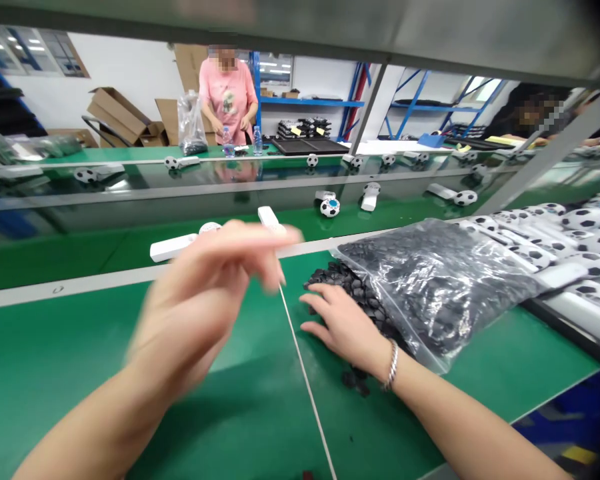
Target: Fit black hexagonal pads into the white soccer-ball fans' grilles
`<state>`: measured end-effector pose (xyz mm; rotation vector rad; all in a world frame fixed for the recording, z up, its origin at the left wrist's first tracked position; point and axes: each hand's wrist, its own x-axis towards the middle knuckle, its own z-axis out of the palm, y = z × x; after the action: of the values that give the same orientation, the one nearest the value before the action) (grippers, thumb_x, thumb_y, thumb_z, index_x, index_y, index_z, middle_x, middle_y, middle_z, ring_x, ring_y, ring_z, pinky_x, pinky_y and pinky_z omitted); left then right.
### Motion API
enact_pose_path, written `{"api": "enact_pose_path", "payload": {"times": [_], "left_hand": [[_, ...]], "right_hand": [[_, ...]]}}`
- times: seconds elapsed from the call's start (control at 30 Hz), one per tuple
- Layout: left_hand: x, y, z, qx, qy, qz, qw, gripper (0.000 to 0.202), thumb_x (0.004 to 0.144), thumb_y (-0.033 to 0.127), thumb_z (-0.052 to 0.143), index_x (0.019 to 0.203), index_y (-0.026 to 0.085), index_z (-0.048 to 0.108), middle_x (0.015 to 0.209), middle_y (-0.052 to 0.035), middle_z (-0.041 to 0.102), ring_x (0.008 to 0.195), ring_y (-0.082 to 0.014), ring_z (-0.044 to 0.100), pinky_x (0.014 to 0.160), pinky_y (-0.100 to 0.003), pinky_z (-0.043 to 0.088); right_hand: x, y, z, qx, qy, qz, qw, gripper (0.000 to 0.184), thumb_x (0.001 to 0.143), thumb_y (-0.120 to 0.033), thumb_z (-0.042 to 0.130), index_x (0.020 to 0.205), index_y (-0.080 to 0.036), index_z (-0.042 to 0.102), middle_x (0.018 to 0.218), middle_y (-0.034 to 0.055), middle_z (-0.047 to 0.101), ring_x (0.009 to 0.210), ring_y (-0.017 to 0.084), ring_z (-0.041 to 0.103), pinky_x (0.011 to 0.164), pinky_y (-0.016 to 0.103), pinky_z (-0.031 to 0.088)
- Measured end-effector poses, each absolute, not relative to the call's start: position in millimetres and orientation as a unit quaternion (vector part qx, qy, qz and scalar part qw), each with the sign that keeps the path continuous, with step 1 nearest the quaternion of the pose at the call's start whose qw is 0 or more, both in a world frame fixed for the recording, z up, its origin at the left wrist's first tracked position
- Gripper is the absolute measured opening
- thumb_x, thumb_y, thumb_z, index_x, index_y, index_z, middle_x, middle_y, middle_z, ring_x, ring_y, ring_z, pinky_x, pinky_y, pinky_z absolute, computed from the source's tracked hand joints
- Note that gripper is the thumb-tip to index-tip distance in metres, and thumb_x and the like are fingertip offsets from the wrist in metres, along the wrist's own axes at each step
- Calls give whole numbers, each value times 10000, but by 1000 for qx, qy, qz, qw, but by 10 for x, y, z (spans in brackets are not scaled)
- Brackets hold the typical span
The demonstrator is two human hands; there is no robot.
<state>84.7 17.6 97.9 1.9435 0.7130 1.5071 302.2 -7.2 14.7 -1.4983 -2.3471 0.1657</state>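
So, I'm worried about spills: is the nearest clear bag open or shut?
Open: black pieces lie spread at the mouth of the bag, beside the right hand.

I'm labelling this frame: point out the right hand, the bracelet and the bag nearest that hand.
Right hand [349, 328], head view: back of the hand.
Bracelet [393, 363], head view: the visible band at the wrist.
Bag [443, 290], head view: middle of its clear plastic.
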Motion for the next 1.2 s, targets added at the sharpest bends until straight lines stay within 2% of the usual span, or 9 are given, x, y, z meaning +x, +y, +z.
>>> {"api": "enact_pose_path", "payload": {"times": [0.13,0.2,0.3,0.47,0.6,0.73,0.83,0.97,1.2], "left_hand": [[1356,1135,589,759,492,361,229,711,664,449,661,1284,268,363,1211,-84,398,1140,-270,389,907,-399,398],[1560,1556,326,746,538,327,218,799,586,408,728,1280,212,383,1272,-136,328,1218,-360,274,978,-482,299],[1779,1967,49,738,560,306,219,781,510,337,783,1208,206,459,1325,-150,260,1223,-422,239,957,-526,299],[1864,2171,-19,750,525,324,239,445,699,255,664,1100,154,498,1264,-104,382,1098,-270,437,907,-460,382],[1572,1958,95,749,489,360,264,571,615,262,701,1120,145,460,1174,-101,447,1059,-245,480,925,-407,386],[1155,1339,256,769,429,345,326,594,608,324,687,1133,195,441,1080,-56,532,923,-212,568,800,-347,471],[956,797,334,788,380,329,356,571,620,275,678,1136,205,442,1131,-71,516,993,-225,543,863,-365,442],[868,308,289,819,349,309,333,544,631,184,655,1131,220,445,1206,-77,435,1158,-245,423,1008,-408,315],[891,84,42,844,371,251,296,607,650,144,633,1200,238,393,1243,-78,385,1199,-242,373,1042,-419,287]], "right_hand": [[3251,36,212,-644,-758,-40,99,355,769,-356,604,1081,-187,592,1026,147,576,965,290,505,776,430,445],[3292,72,197,-658,-750,-41,52,280,789,-339,583,1030,-198,612,943,115,600,908,259,522,742,371,434],[3273,95,173,-645,-763,-29,30,131,807,-266,563,906,-208,627,891,65,616,866,227,532,710,318,405],[3256,89,201,-626,-778,-19,47,51,800,-201,564,820,-189,609,858,42,634,834,203,542,708,298,372],[3279,92,218,-621,-782,-10,61,101,825,-167,513,783,-183,603,829,37,639,804,195,550,697,298,365],[3276,88,199,-607,-793,-10,57,147,833,-137,477,781,-183,606,828,45,635,828,207,548,695,300,371],[3258,60,202,-602,-797,-18,44,108,827,-166,498,790,-174,599,834,58,629,823,204,562,686,288,385],[3237,2,246,-606,-795,-18,-8,124,832,-151,476,812,-171,597,824,64,640,784,198,595,654,284,399],[3238,-32,275,-602,-795,-56,-49,157,827,-129,452,854,-155,605,871,97,637,846,244,591,669,316,423]]}}
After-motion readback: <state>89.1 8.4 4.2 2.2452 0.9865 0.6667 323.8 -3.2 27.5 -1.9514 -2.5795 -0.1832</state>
